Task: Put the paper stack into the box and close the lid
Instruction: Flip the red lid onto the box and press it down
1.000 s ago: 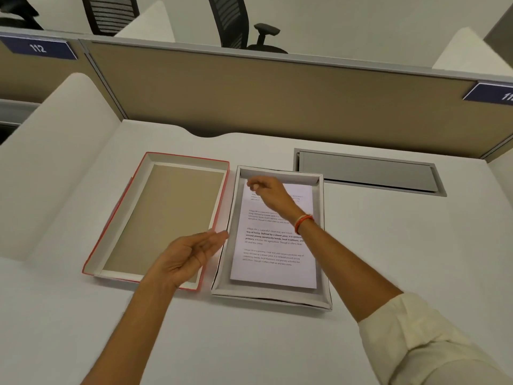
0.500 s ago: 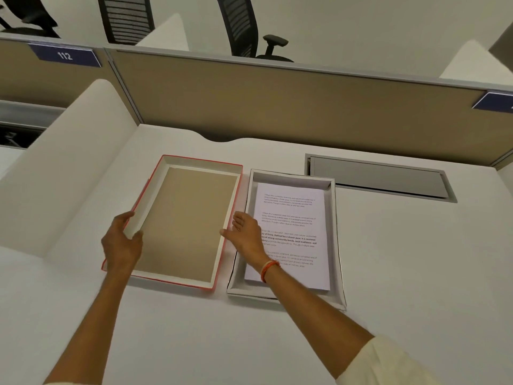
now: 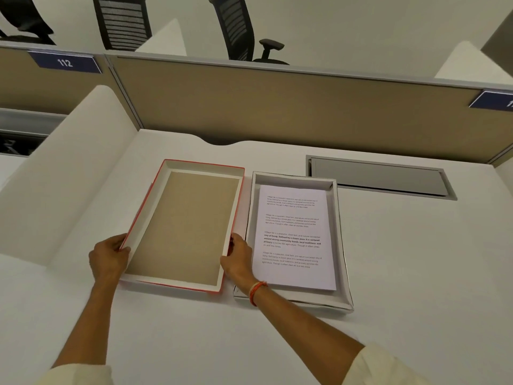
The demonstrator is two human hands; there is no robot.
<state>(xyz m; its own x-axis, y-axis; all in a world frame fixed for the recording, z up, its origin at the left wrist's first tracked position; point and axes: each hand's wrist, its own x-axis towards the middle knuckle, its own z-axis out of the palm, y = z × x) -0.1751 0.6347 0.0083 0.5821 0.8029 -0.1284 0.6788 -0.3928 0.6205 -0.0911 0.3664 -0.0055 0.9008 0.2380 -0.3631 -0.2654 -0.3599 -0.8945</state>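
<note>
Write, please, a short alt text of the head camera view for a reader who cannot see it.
Both hands grip the red-edged lid, lying inside up on a white desk: left hand on its left rim, right hand on its right. Beside it, the open box holds the printed paper stack.

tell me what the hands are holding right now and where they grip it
Both hold the red-edged lid, which lies inside-up. The left hand grips its left long wall near the front corner; the right hand grips the right long wall opposite.
</note>
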